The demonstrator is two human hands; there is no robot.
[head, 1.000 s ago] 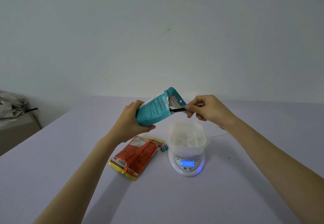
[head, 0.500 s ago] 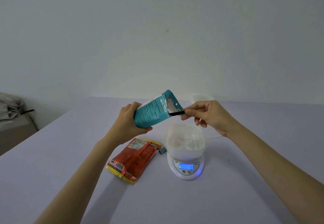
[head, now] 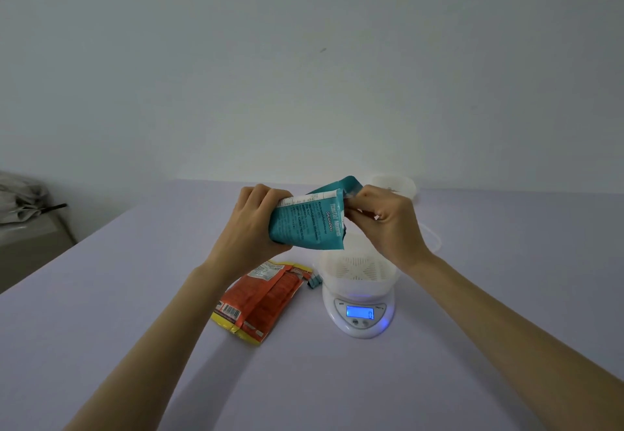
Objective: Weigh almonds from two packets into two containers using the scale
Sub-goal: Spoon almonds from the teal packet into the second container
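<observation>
A teal almond packet (head: 309, 224) is held in the air above and left of the scale. My left hand (head: 251, 228) grips its lower end. My right hand (head: 385, 224) pinches its top opening, with fingers curled at the mouth; what is inside the fingers is hidden. Below, a white perforated container (head: 358, 270) sits on the white scale (head: 359, 316), whose blue display is lit. An orange and yellow packet (head: 260, 299) lies flat on the table left of the scale. A second white container (head: 398, 185) stands behind my right hand, partly hidden.
A small teal torn strip (head: 313, 282) lies between the orange packet and the scale. The lavender table (head: 135, 346) ends at a white wall. A grey cabinet with crumpled cloth (head: 23, 208) stands off the table's left edge.
The packet has turned more level and dropped toward the container. My right hand has moved in from the black strip at the packet's mouth and now closes on the opening itself.
</observation>
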